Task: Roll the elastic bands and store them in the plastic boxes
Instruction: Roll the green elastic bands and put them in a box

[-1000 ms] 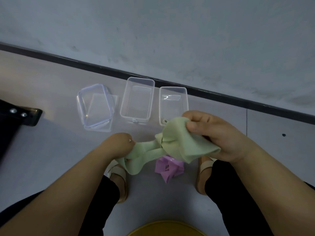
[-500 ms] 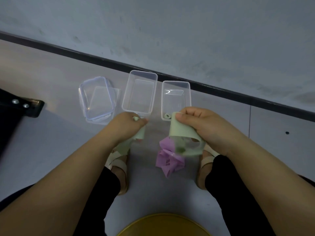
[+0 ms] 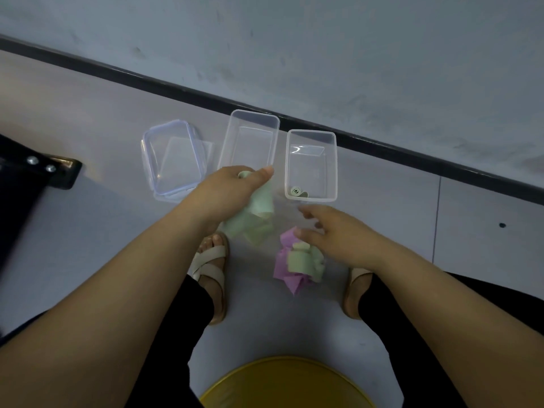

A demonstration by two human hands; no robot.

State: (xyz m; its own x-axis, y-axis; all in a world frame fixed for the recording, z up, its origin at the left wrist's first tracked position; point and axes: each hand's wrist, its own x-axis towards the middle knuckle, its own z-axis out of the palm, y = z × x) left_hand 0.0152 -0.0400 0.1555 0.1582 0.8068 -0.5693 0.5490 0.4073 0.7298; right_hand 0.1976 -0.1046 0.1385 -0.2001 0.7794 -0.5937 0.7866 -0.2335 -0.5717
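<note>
Change over the last half second: right hand (image 3: 332,234) has let go of the green band (image 3: 259,204). It was pinching one end up near the right box (image 3: 335,160). Now its fingers are spread and loose, holding nothing, hovering just over the pink band (image 3: 282,272) on the floor (image 3: 117,231).

Left hand (image 3: 232,189) now carries the green band alone. Fingers and thumb are curled round its top, right at the near rim of the middle box (image 3: 250,113), and the rest hangs crumpled below the hand.

A green lump (image 3: 306,260) lies on top of the pink band. I can't tell whether it's the dropped end of the same strip or a separate piece.

Right box has one small green roll (image 3: 295,190) in its near-left corner. Middle box looks empty. Lids (image 3: 170,160) are off, stacked left of the boxes.

My read: the band in hand isn't rolled, just wadded. The two-hand stretch is gone, so rolling restarts from the free end, and the right hand has to find that first. Risk: green and pink overlap down there, so it's easy to grab both.
</note>
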